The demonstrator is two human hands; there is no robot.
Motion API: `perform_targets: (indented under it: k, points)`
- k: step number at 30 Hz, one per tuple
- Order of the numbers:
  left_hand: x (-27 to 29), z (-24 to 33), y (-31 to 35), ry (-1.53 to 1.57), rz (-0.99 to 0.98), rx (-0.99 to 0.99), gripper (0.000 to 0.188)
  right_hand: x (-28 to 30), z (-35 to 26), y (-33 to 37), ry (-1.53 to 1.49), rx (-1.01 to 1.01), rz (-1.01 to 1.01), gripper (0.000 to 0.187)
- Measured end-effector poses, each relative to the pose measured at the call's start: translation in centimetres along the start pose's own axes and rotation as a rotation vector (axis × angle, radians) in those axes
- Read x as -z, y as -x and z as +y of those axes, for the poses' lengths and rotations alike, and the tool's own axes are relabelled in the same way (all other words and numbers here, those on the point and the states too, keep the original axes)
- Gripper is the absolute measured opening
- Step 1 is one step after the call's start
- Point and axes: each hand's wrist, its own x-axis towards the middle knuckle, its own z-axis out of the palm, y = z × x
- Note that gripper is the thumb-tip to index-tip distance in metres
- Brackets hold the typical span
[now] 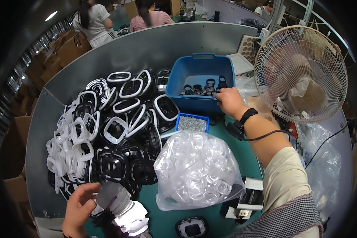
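Note:
My right hand (231, 103) is at the near right corner of a blue plastic bin (194, 102), its fingers curled in at the rim. Whatever the fingertips hold, if anything, is too hidden to make out. Small black ring-like parts (202, 89) lie inside the bin. At the lower left my left hand (80, 208) is open, thumb and fingers apart. It is beside a fanned stack of white, shiny pieces (131, 217). A black square housing with a light centre (191, 228) lies on the green table near its front edge.
A clear bag of transparent round parts (198, 170) fills the middle. Black housings with white rims (119, 129) and white frames (69, 146) are heaped at left. A small blue tray of grey granules (192, 123) stands behind the bag. A fan (301, 73) stands at right.

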Motion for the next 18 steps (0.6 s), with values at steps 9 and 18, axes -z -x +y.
perform_targets:
  k: [9, 18]
  points:
    - [-2.0, 1.1, -0.5, -0.03, 0.004, -0.102, 0.037, 13.5, -6.2, 2.2, -0.054, 0.172, 0.347, 0.01]
    - [-5.3, 4.6, -1.7, 0.668, 0.111, -0.063, 0.083, 22.6, -18.5, 5.4, -0.156, 0.462, 0.405, 0.009]
